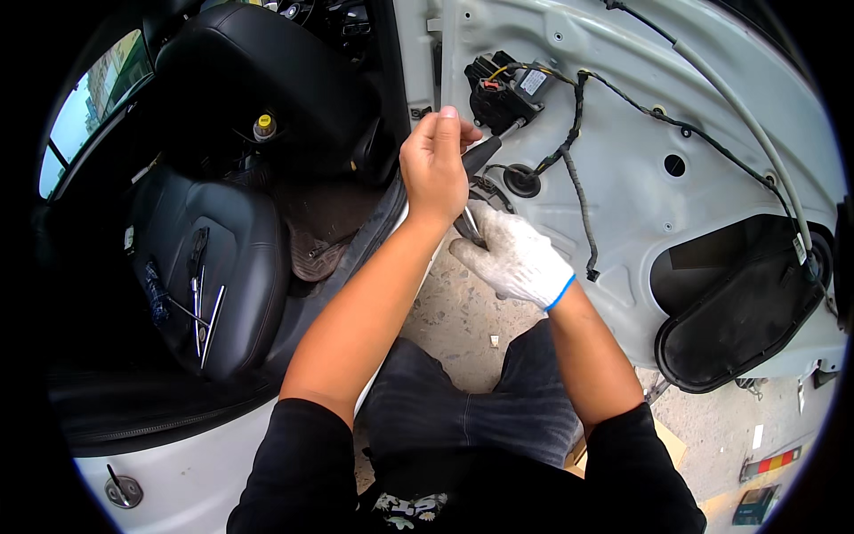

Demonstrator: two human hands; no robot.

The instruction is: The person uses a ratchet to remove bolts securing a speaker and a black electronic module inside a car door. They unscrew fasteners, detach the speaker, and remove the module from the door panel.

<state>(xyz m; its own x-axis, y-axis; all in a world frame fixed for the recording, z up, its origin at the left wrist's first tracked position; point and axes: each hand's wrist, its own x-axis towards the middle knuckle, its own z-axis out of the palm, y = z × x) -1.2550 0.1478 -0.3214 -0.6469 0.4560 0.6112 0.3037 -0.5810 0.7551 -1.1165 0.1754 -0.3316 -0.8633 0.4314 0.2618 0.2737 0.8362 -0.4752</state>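
My bare left hand (435, 167) is raised in front of the open white door panel (623, 169), fingers curled around a dark tool (480, 155) whose metal shaft angles up toward the black latch module (503, 93). Just below, my right hand (507, 255), in a white knit glove with blue cuff, holds a dark and silver piece at the lower end, possibly part of that same tool; its full shape is hidden by both hands. A black wiring harness (578, 125) runs from the module across the panel, and a grommet (522, 181) sits right of my left hand.
At left, the car's black seat (240, 249) holds several metal tools (208, 325) and a blue-handled item (157, 294). A yellow-capped bottle (264, 127) stands farther in. A black speaker cover (729, 338) hangs at the door's lower right. Below are the concrete floor (445, 303) and boxes at lower right.
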